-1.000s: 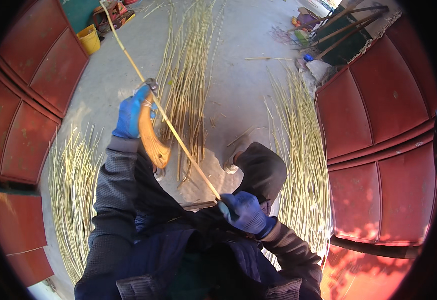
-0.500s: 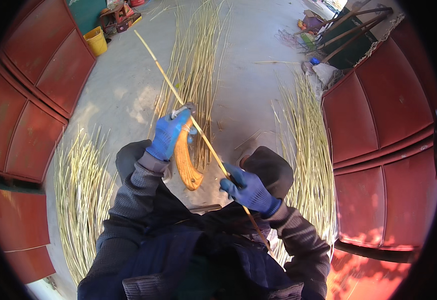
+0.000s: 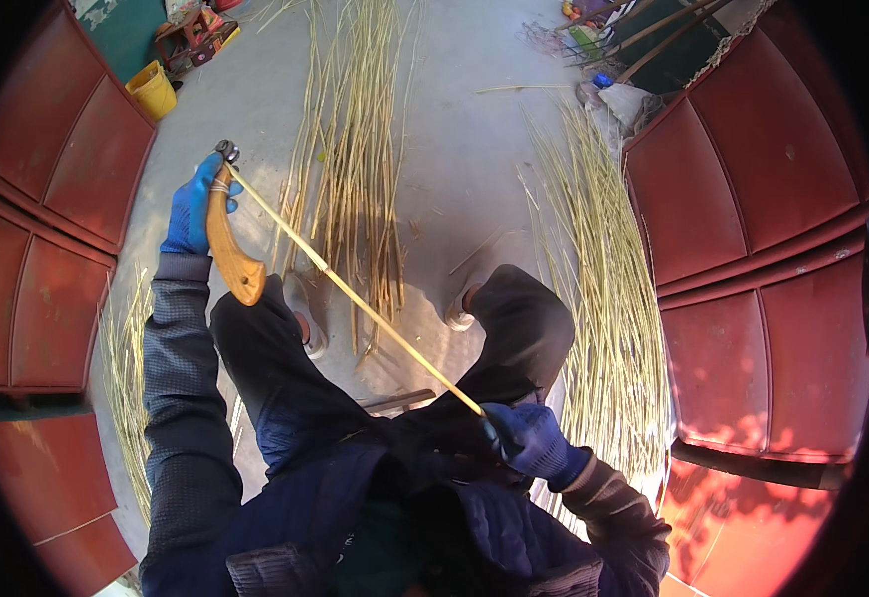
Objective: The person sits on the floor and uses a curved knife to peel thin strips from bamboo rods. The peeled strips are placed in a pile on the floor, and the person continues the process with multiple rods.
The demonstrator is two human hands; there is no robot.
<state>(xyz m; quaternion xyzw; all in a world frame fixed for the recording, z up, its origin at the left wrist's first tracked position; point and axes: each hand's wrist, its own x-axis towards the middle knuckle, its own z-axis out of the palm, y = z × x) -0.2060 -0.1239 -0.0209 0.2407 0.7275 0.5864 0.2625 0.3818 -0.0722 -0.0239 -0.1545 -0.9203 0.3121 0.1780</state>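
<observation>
One long, thin, pale yellow cane strip (image 3: 355, 296) runs on a slant across my view, from the upper left down to the lower right, above the knees and the grey concrete floor (image 3: 474, 149). It looks straight, smooth and taut between both hands. Its upper end meets the metal head of a curved tool with an orange-brown wooden handle (image 3: 227, 249); its lower end stops at the right hand.

Compared with half a second ago, I see the left hand (image 3: 191, 207) has swung out and up to the left, well away from the right hand (image 3: 532, 438), which has dropped lower toward the lap. More of the strip now shows between the two, and the tool sits farther from the body.

Both hands wear blue gloves. The left fingers (image 3: 195, 189) are curled shut around the top of the wooden handle, just under its metal head, where the strip touches it. The right fingers (image 3: 514, 423) are closed tight on the strip's lower end.

Bundles of similar pale yellow canes (image 3: 355, 129) lie on the floor ahead and to both sides, between red metal panels (image 3: 753, 189).
</observation>
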